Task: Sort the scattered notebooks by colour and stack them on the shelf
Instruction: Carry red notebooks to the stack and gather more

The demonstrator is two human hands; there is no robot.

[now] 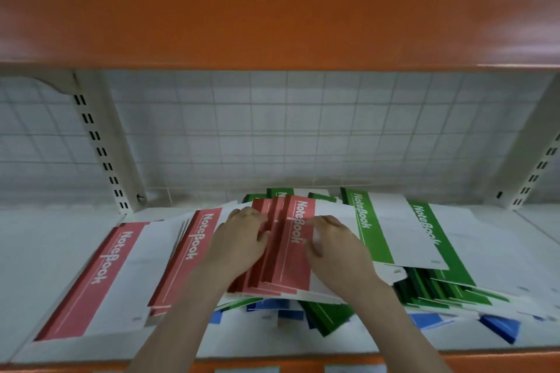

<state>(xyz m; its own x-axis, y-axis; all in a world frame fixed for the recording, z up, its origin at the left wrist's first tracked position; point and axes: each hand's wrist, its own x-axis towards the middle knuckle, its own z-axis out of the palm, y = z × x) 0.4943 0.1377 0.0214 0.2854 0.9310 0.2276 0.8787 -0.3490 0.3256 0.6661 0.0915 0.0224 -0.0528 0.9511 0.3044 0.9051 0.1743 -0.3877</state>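
step: squaring red notebooks mid-shelf | left hand and right hand grip the bundle, fingers curled, probably | next: shift to 9 o'clock onto red notebook, clear of green pile

**Notebooks around the two hands**

Both hands, left and right, rest on a fanned notebook bundle lying on the shelf. Left of the grip lie two separate notebooks. Right of it spreads another pile. More notebooks lie beneath, toward the person.

A shop: orange-edged display shelf on slotted uprights; wire-grid back.
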